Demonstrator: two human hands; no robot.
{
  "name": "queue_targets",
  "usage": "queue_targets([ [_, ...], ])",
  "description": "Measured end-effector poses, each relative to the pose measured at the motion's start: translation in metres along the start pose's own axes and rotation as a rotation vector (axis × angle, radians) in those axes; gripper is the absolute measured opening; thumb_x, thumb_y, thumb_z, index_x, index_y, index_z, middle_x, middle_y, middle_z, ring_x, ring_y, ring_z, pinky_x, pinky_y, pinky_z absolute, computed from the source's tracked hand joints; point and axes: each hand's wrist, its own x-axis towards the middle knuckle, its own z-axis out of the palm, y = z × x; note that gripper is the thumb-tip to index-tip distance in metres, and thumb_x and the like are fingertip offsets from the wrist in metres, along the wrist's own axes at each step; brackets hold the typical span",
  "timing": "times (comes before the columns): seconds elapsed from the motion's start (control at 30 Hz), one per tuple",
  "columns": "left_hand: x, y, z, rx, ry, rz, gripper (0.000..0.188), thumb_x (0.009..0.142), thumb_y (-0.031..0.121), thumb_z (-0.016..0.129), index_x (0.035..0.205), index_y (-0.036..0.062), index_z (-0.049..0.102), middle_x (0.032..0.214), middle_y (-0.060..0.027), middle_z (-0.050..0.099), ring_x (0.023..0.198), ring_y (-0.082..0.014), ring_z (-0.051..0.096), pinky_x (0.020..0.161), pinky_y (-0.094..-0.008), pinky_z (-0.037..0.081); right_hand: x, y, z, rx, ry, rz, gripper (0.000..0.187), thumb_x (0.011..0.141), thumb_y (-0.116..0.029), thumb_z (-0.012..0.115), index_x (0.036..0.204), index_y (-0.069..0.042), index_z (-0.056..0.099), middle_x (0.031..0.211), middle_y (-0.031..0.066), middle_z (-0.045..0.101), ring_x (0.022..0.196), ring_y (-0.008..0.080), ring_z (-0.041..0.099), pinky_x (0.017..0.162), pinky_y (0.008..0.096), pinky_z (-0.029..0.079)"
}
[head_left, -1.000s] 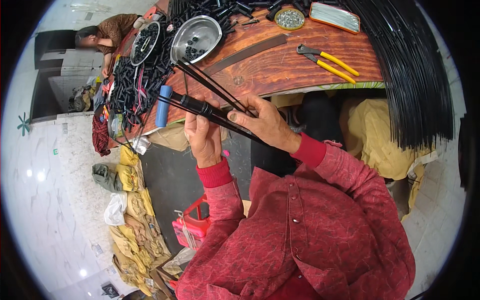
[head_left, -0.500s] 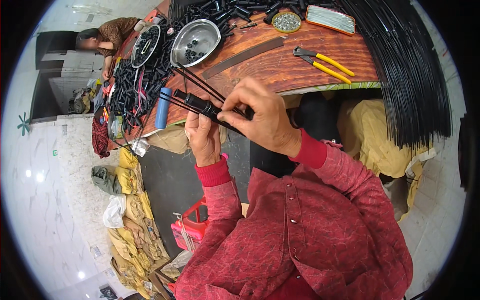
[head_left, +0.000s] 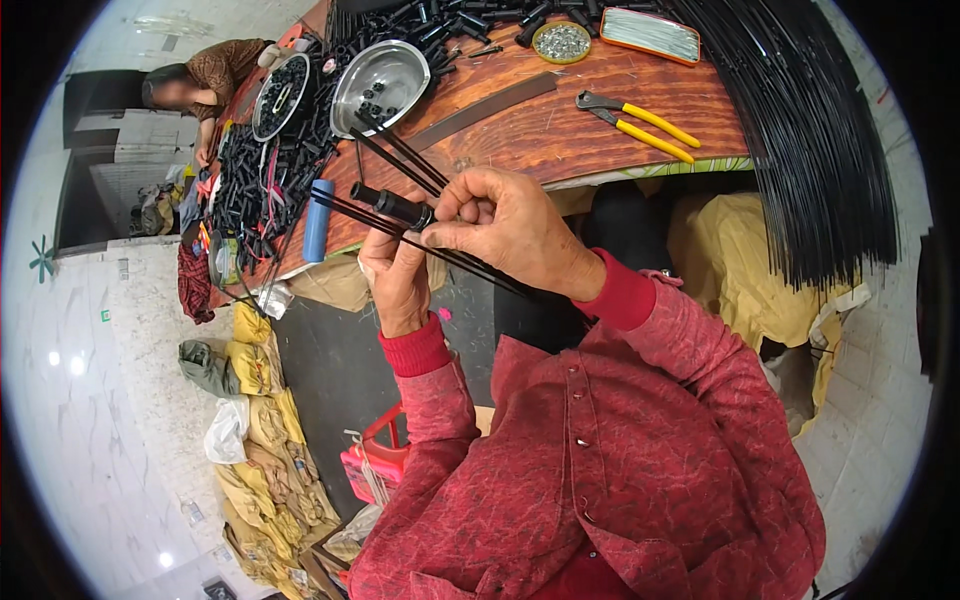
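My left hand (head_left: 400, 278) is closed around a black tubular fitting (head_left: 392, 205) and long thin black rods (head_left: 350, 212), held in front of me above the table's near edge. Some rods pass beneath the fitting and stick out past both sides of the hands. Others slant up from my right hand (head_left: 515, 225) toward the steel bowl. The fingers of that hand are closed in a pinch at the right end of the fitting, against the rods; their tips partly hide what lies between them. A blue cylinder (head_left: 317, 222) lies on the table just left of the fitting.
On the wooden table (head_left: 500, 125) are a steel bowl (head_left: 340, 95) of small black parts, yellow-handled pincers (head_left: 640, 125), a flat dark bar (head_left: 485, 110), a dish of metal bits (head_left: 562, 42) and a tray of pins (head_left: 650, 38). Black rods (head_left: 820, 150) overhang the right. A person (head_left: 215, 75) is far left.
The fitting has turned a little and shows more of its right end. The rods below it now stand apart from it. My right fingers have shifted slightly along it; both hands stay closed.
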Motion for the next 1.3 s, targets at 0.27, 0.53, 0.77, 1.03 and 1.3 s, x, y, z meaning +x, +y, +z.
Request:
queue_targets([
  [0.27, 0.0, 0.003, -0.002, 0.093, -0.038, -0.012, 0.05, 0.086, 0.015, 0.075, 0.127, -0.0077, 0.057, 0.12, -0.0135, 0.064, 0.106, -0.0184, 0.062, 0.096, -0.0333, 0.048, -0.002, 0.002, 0.001, -0.075, 0.054, -0.195, 0.016, 0.076, -0.007, 0.079, 0.079, -0.004, 0.064, 0.07, -0.0041, 0.05, 0.06, 0.0043, 0.043, 0.052, 0.022, 0.036],
  [0.53, 0.008, 0.008, -0.005, 0.113, -0.121, -0.037, 0.045, 0.084, 0.013, 0.076, 0.122, -0.0069, 0.062, 0.118, -0.0127, 0.066, 0.103, -0.0176, 0.063, 0.095, -0.032, 0.048, -0.005, 0.006, -0.003, -0.029, 0.057, -0.224, 0.016, 0.076, -0.007, 0.08, 0.08, -0.004, 0.064, 0.072, -0.002, 0.05, 0.061, 0.0062, 0.045, 0.053, 0.0231, 0.037],
  [0.77, 0.011, 0.015, 0.004, 0.19, -0.107, -0.088, 0.045, 0.082, 0.009, 0.077, 0.121, -0.0064, 0.063, 0.117, -0.0111, 0.067, 0.102, -0.0172, 0.063, 0.094, -0.0315, 0.049, -0.002, 0.011, -0.01, 0.021, 0.0, -0.077, 0.016, 0.08, -0.009, 0.079, 0.083, -0.004, 0.065, 0.07, -0.0053, 0.054, 0.062, 0.0025, 0.046, 0.055, 0.02, 0.038],
  [1.03, 0.023, 0.009, 0.024, 0.186, -0.085, -0.096, 0.039, 0.081, -0.001, 0.073, 0.119, -0.0061, 0.063, 0.106, -0.008, 0.069, 0.093, -0.0143, 0.064, 0.086, -0.0268, 0.052, 0.006, 0.022, -0.026, 0.311, -0.069, 0.062, 0.012, 0.087, -0.009, 0.073, 0.093, 0.0, 0.067, 0.083, -0.0004, 0.067, 0.074, 0.0044, 0.061, 0.066, 0.0211, 0.05],
  [1.3, 0.027, 0.013, 0.034, 0.184, -0.133, -0.099, 0.04, 0.082, -0.001, 0.072, 0.12, -0.0061, 0.063, 0.104, -0.0053, 0.067, 0.093, -0.0121, 0.063, 0.085, -0.0252, 0.05, 0.008, 0.027, -0.037, 0.337, -0.127, 0.087, 0.017, 0.092, -0.011, 0.068, 0.105, 0.0, 0.066, 0.094, 0.0001, 0.066, 0.088, 0.0061, 0.06, 0.08, 0.0219, 0.049],
])
